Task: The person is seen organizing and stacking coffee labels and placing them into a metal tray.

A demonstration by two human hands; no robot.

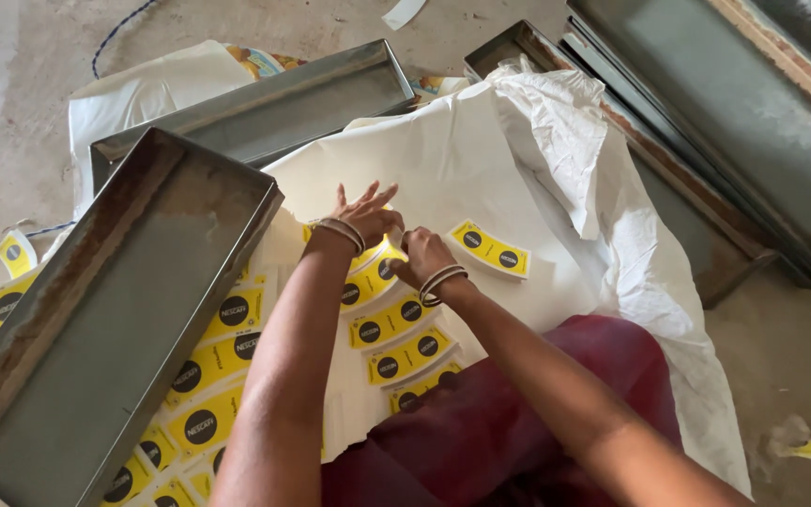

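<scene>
Yellow curved paper cut-outs with black round marks lie fanned on a white sheet [443,160]. My left hand [365,214], bangles at the wrist, rests with fingers spread on the top of a stack of these cut-outs [373,272]. My right hand [421,254], also with bangles, pinches the edge of the same stack beside the left hand. One single yellow cut-out [489,248] lies apart to the right of my hands. More cut-outs [208,366] lie in rows at lower left.
A long grey metal tray [133,310] lies at the left, partly over the cut-outs. A second tray [265,103] lies behind it, and more metal trays [706,122] lie at the right. A maroon cloth [518,413] covers my lap. The floor is bare concrete.
</scene>
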